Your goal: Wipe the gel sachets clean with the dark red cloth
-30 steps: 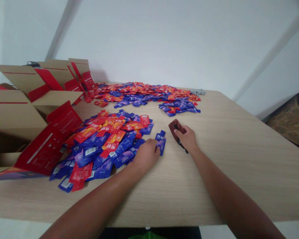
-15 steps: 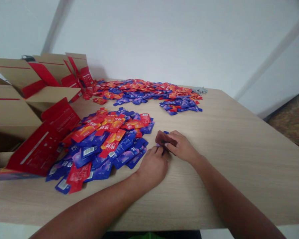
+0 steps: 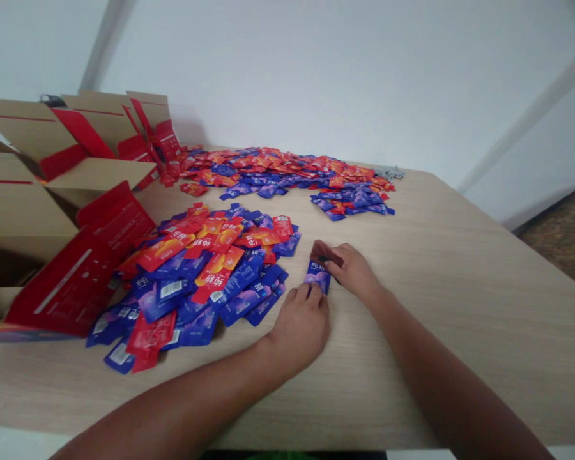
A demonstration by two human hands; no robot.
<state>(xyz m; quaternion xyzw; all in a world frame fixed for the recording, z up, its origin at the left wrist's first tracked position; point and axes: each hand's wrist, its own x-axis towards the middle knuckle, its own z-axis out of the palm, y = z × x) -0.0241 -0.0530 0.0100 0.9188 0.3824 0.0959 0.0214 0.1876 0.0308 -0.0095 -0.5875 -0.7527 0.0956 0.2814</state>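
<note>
In the head view, a blue-purple sachet (image 3: 318, 275) lies on the table between my hands. My left hand (image 3: 304, 317) is closed, its bent fingertips holding down the sachet's near end. My right hand (image 3: 357, 269) is closed on a folded brown-red cloth (image 3: 326, 250), which rests over the sachet's far end. A small dark spot shows in the fold of the cloth; I cannot make out what it is. To the left of my hands lies a heap of loose blue and red-orange sachets (image 3: 211, 275).
Open cardboard boxes (image 3: 23, 201) with red flaps stand at the left. More sachets (image 3: 268, 167) stretch along the back of the table (image 3: 460, 306), near the wall. A smaller pile of mostly blue sachets (image 3: 352, 201) lies back right, with a grey crumpled thing (image 3: 390, 172) behind it.
My right hand and the cloth have shifted slightly to the far end, uncovering the blue sachet's printed face. My left hand stays at the near end, its fingers now on the sachet.
</note>
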